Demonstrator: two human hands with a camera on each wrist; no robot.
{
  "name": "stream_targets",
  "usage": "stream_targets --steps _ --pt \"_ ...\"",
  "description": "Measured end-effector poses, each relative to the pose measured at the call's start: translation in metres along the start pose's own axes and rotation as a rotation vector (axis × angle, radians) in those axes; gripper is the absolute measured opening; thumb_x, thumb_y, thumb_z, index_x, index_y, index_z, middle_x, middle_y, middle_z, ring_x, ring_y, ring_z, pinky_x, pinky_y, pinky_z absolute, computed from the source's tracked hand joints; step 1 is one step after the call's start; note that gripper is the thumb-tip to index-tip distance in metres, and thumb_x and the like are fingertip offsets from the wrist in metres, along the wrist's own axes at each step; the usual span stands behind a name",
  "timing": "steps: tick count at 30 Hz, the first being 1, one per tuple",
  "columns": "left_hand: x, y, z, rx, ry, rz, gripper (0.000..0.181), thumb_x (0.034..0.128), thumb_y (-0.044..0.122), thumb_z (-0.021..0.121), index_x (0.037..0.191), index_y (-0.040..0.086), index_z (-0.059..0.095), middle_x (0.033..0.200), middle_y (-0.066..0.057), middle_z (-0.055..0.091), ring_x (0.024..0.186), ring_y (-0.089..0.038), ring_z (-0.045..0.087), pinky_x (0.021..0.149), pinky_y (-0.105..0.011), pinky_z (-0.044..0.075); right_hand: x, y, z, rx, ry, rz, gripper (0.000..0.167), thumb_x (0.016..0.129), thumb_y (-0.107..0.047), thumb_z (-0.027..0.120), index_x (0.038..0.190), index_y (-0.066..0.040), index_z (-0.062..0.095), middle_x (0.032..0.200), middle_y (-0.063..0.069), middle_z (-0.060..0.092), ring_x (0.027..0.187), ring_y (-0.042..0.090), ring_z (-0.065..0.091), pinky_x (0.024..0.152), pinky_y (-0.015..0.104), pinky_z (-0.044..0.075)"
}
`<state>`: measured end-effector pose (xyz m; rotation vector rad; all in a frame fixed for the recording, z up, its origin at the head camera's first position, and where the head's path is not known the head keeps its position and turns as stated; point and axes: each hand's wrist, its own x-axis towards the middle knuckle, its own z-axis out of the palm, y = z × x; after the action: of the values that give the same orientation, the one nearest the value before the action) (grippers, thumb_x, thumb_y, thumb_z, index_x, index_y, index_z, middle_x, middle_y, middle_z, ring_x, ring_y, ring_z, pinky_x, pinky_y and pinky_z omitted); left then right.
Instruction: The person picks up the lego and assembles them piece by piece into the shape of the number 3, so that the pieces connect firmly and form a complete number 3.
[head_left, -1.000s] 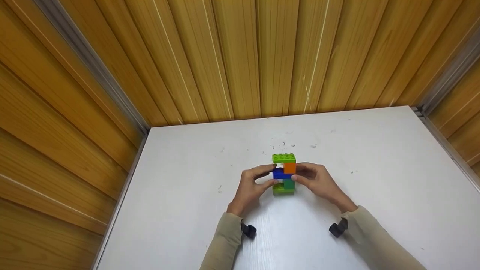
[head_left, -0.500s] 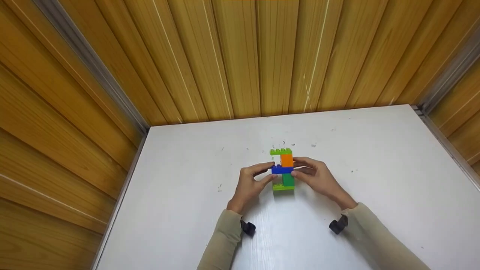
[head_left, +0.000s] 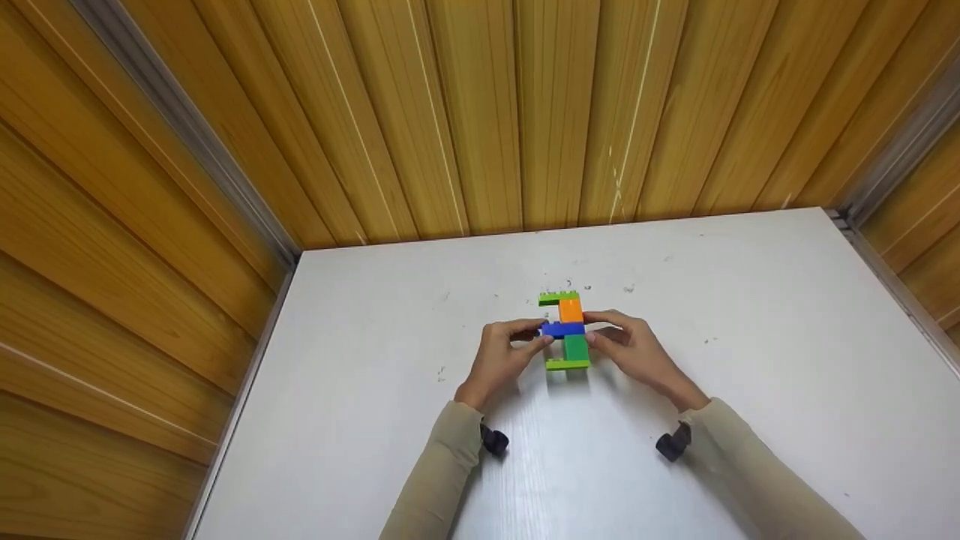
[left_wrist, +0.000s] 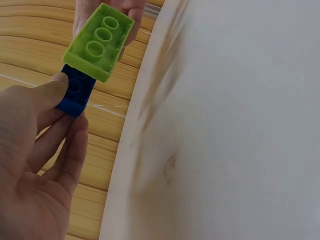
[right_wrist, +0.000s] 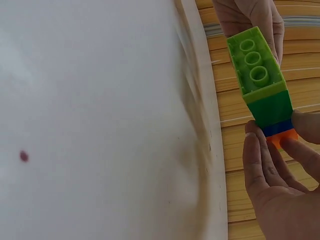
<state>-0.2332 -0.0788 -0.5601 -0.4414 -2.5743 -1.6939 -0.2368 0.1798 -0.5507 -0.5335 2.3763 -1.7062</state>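
Note:
Both hands hold one stack of toy building bricks above the white table. From the bottom up it has a lime brick (head_left: 568,365), a green brick (head_left: 576,348), a blue brick (head_left: 564,329), an orange brick (head_left: 571,310) and another lime brick (head_left: 559,298). My left hand (head_left: 504,354) pinches the free end of the blue brick between thumb and fingers. My right hand (head_left: 628,346) grips the stack's right side near the blue brick. Both wrist views show the hollow underside of the bottom lime brick (left_wrist: 100,42). Some right-hand fingers are hidden behind the stack.
The white table (head_left: 360,360) bears small dark marks, several just beyond the stack. Wood-patterned walls (head_left: 487,112) stand at the back and both sides. A small black camera (head_left: 495,441) sits on the left wrist, another black camera (head_left: 672,445) on the right.
The stack has tilted back, so the studs on top of the upper lime brick have turned out of sight and its underside shows. Both hands have risen slightly in view with it.

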Motion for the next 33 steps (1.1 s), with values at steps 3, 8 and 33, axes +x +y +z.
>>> stream_targets --steps 3,8,33 --pt "0.006 -0.001 0.000 0.001 -0.014 -0.036 0.040 0.0981 0.023 0.080 0.134 0.006 0.075 0.125 -0.005 0.079 0.104 -0.011 0.076 0.098 -0.028 0.061 0.004 0.002 0.000 -0.035 0.012 0.015 0.044 0.108 -0.019 0.066 0.148 -0.001 0.061 0.147 0.024 0.061 0.125 0.041 0.068 0.095 0.017 0.057" --pt "0.015 -0.004 -0.001 0.012 -0.053 -0.081 0.038 0.0989 0.022 0.079 0.135 0.009 0.075 0.125 -0.003 0.079 0.107 -0.008 0.075 0.098 -0.025 0.061 0.011 0.005 -0.001 -0.068 0.019 0.031 0.044 0.109 -0.018 0.065 0.148 0.000 0.060 0.148 0.025 0.060 0.124 0.040 0.068 0.092 0.017 0.058" --pt "0.041 -0.017 0.000 -0.009 -0.073 -0.147 0.034 0.0979 0.014 0.078 0.131 0.014 0.078 0.127 0.000 0.078 0.108 -0.009 0.075 0.099 -0.028 0.061 0.036 0.017 -0.005 -0.127 -0.031 0.144 0.047 0.112 -0.018 0.058 0.153 0.003 0.053 0.156 0.027 0.053 0.137 0.044 0.060 0.116 0.052 0.051"
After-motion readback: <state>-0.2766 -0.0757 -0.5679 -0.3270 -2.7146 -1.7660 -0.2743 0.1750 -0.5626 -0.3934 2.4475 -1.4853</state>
